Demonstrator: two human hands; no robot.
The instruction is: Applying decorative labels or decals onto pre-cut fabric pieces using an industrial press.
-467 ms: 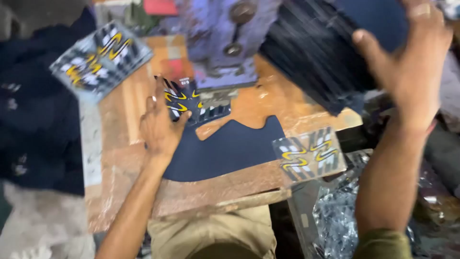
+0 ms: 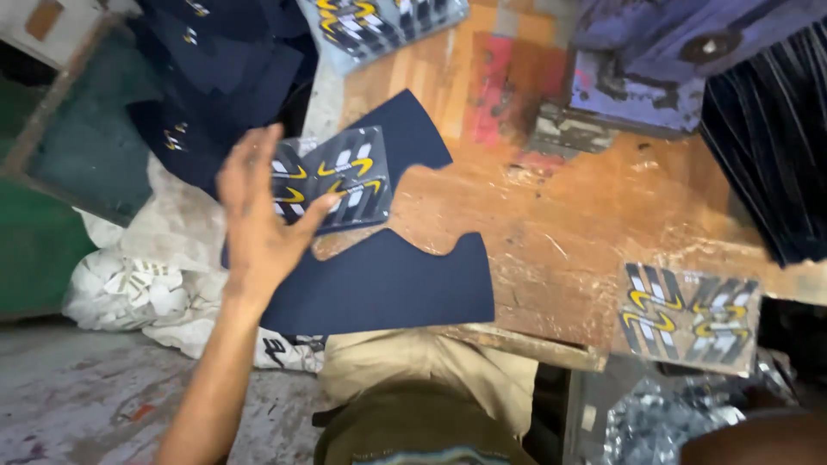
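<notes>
1. Since half a second ago, my view has swung left and my left hand has moved off the bench's middle to its left edge; my right hand, raised before, is now out of view, so I cannot tell its state.
2. Left fingers are spread wide, palm against a grey decal sheet with yellow and white stripes, not gripping it.
3. That sheet lies on a curved navy fabric piece at the wooden bench edge, overhanging it.
4. Another striped sheet stack sits at the bench's near right corner, well apart.
5. More navy pieces are heaped off the bench's left side above a white sack.
</notes>
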